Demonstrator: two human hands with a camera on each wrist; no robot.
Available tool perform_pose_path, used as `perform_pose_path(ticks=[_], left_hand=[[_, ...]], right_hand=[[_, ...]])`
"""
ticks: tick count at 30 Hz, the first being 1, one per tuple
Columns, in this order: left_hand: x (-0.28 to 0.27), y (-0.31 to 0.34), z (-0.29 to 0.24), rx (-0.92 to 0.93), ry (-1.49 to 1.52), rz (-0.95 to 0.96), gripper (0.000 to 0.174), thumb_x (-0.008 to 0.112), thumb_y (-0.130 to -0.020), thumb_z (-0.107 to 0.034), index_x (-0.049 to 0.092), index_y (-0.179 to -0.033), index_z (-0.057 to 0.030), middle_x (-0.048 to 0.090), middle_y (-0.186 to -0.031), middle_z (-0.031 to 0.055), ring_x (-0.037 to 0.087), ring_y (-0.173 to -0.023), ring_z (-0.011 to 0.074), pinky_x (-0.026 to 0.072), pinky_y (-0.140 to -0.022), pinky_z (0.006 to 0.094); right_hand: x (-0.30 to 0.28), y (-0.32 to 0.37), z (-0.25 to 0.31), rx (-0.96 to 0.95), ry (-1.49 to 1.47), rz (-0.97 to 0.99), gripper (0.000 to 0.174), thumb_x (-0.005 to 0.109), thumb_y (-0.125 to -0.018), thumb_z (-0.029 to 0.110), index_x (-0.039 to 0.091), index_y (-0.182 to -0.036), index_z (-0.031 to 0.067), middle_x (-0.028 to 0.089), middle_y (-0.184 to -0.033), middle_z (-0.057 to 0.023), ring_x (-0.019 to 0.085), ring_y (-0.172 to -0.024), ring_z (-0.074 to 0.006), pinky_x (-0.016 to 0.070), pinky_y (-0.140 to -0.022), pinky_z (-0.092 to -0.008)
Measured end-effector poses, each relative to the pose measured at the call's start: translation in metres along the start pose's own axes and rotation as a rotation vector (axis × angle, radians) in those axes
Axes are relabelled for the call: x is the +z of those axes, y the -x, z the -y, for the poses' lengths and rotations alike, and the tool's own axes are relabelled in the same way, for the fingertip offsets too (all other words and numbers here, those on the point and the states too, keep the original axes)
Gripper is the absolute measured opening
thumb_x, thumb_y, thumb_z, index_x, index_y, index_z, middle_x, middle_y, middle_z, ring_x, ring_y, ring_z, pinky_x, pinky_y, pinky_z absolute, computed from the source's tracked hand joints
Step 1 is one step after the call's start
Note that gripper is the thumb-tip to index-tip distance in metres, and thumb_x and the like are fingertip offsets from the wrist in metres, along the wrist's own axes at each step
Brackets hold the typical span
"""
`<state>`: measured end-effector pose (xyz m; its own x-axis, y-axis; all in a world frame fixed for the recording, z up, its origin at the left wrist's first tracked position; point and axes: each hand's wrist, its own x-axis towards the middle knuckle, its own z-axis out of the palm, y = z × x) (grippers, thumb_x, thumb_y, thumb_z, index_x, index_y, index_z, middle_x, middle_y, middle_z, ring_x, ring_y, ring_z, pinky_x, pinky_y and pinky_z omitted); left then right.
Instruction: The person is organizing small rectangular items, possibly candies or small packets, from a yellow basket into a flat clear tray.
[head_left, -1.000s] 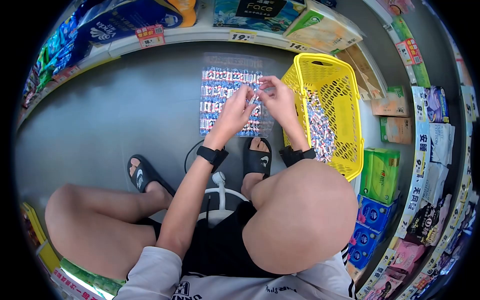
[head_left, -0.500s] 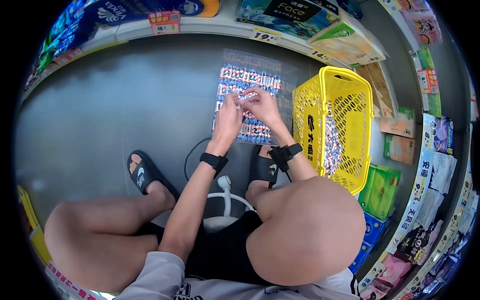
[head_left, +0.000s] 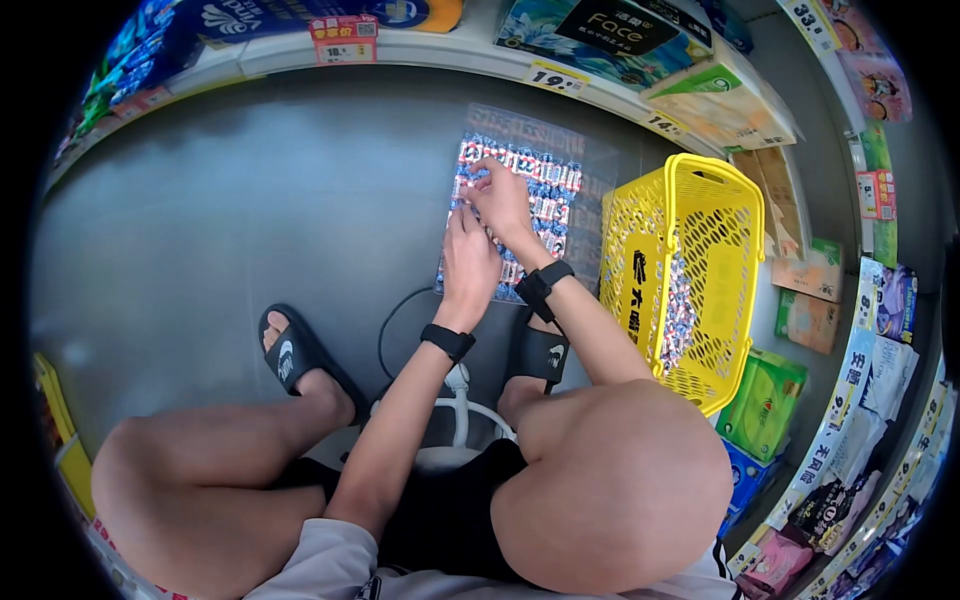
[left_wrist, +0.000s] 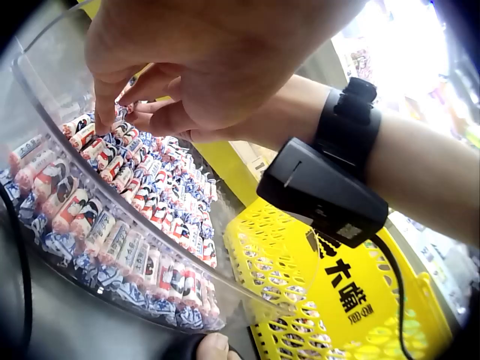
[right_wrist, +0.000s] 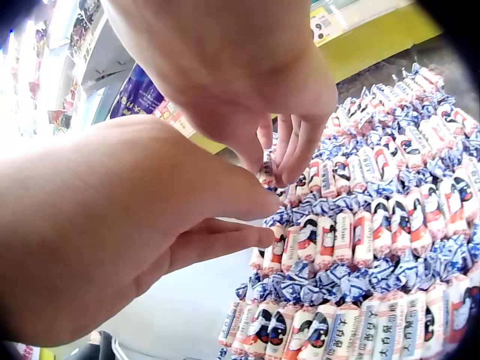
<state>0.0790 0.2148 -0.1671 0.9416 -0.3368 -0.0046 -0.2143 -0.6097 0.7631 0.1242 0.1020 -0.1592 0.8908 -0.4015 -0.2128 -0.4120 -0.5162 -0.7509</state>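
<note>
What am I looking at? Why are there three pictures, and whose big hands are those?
These are a person's bare hands, with a small camera strapped to each wrist and one worn on the head. The head view looks down: the person sits in a shop aisle, left hand and right hand over a clear tray on the floor. The tray holds rows of wrapped candies. Beside it stands a yellow basket with more inside. The two close-up views come from the wrists, so the hands look huge. The right hand's fingers seem to pinch one candy; whether the left hand holds anything, I cannot tell.
</note>
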Motion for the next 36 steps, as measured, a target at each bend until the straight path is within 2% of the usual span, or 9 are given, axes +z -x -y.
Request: perform_pose_path(ticks=[6, 11, 14, 22, 24, 28, 31, 33, 36], left_hand=[[0.001, 0.001, 0.002, -0.013, 0.001, -0.004, 0.054, 0.062, -0.089, 0.004, 0.047, -0.139, 0.0185, 0.050, -0.138, 0.0424, 0.052, -0.129, 0.0566, 0.0453, -0.109, 0.0570], [-0.002, 0.000, 0.004, -0.009, -0.005, 0.067, 0.060, 0.061, -0.089, 0.005, 0.042, -0.143, 0.0196, 0.046, -0.144, 0.0431, 0.046, -0.137, 0.0552, 0.0397, -0.116, 0.0552], [-0.001, 0.001, 0.008, -0.015, -0.003, 0.104, 0.065, 0.061, -0.088, 0.005, 0.038, -0.147, 0.0199, 0.044, -0.147, 0.0425, 0.043, -0.140, 0.0540, 0.0369, -0.119, 0.0541], [-0.004, 0.002, 0.005, -0.006, -0.067, 0.155, 0.075, 0.063, -0.086, 0.005, 0.031, -0.152, 0.0186, 0.038, -0.154, 0.0381, 0.040, -0.144, 0.0512, 0.0357, -0.121, 0.0520], [-0.002, 0.004, 0.007, -0.001, -0.123, 0.168, 0.090, 0.078, -0.077, 0.003, 0.031, -0.151, 0.0172, 0.033, -0.158, 0.0351, 0.040, -0.145, 0.0484, 0.0421, -0.118, 0.0477], [0.000, 0.007, 0.008, 0.000, -0.135, 0.192, 0.090, 0.078, -0.076, 0.003, 0.031, -0.152, 0.0164, 0.034, -0.158, 0.0345, 0.039, -0.146, 0.0476, 0.0416, -0.118, 0.0473], [-0.001, 0.007, 0.008, 0.060, -0.191, 0.136, 0.086, 0.074, -0.078, 0.005, 0.032, -0.152, 0.0159, 0.033, -0.159, 0.0334, 0.036, -0.148, 0.0465, 0.0408, -0.119, 0.0472], [-0.002, 0.006, 0.010, 0.082, -0.183, 0.153, 0.078, 0.067, -0.083, 0.004, 0.033, -0.153, 0.0131, 0.035, -0.159, 0.0322, 0.034, -0.149, 0.0489, 0.0389, -0.120, 0.0518], [0.001, 0.005, 0.012, 0.100, -0.223, 0.165, 0.079, 0.066, -0.083, 0.003, 0.032, -0.154, 0.0122, 0.034, -0.160, 0.0304, 0.034, -0.149, 0.0478, 0.0416, -0.118, 0.0511]], right_hand=[[0.018, -0.005, -0.018, -0.064, 0.115, -0.143, 0.022, 0.074, -0.089, 0.006, 0.069, -0.109, 0.0001, 0.074, -0.089, -0.0181, 0.075, -0.079, -0.0303, 0.0586, -0.073, -0.0420], [0.023, 0.001, -0.034, -0.072, -0.029, -0.158, 0.024, 0.080, -0.085, 0.012, 0.071, -0.105, 0.0001, 0.075, -0.087, -0.0159, 0.075, -0.080, -0.0282, 0.0597, -0.075, -0.0385], [0.021, -0.001, -0.030, 0.009, -0.014, -0.033, 0.027, 0.081, -0.084, 0.014, 0.071, -0.106, 0.0002, 0.075, -0.085, -0.0163, 0.076, -0.078, -0.0288, 0.0596, -0.074, -0.0389], [0.023, -0.006, -0.029, 0.010, 0.074, -0.038, 0.027, 0.081, -0.085, 0.016, 0.071, -0.104, -0.0007, 0.076, -0.082, -0.0178, 0.076, -0.076, -0.0311, 0.0593, -0.072, -0.0397], [0.027, -0.005, -0.027, -0.002, 0.087, -0.068, 0.027, 0.080, -0.086, 0.017, 0.071, -0.104, -0.0012, 0.076, -0.083, -0.0182, 0.076, -0.077, -0.0315, 0.0595, -0.072, -0.0399], [0.027, -0.005, -0.024, 0.005, 0.031, -0.088, 0.023, 0.080, -0.086, 0.015, 0.074, -0.101, -0.0022, 0.077, -0.085, -0.0194, 0.077, -0.078, -0.0318, 0.0605, -0.072, -0.0395], [0.029, -0.008, -0.026, 0.003, 0.045, -0.112, 0.019, 0.080, -0.085, 0.012, 0.076, -0.097, -0.0025, 0.077, -0.086, -0.0197, 0.078, -0.079, -0.0315, 0.0609, -0.073, -0.0387], [0.028, -0.010, -0.025, -0.001, 0.063, -0.124, 0.018, 0.080, -0.085, 0.011, 0.077, -0.096, -0.0025, 0.078, -0.085, -0.0196, 0.078, -0.079, -0.0312, 0.0610, -0.073, -0.0382], [0.028, -0.011, -0.020, 0.048, 0.035, -0.104, 0.015, 0.079, -0.084, 0.008, 0.077, -0.095, -0.0025, 0.078, -0.086, -0.0190, 0.078, -0.079, -0.0297, 0.0611, -0.072, -0.0374]])
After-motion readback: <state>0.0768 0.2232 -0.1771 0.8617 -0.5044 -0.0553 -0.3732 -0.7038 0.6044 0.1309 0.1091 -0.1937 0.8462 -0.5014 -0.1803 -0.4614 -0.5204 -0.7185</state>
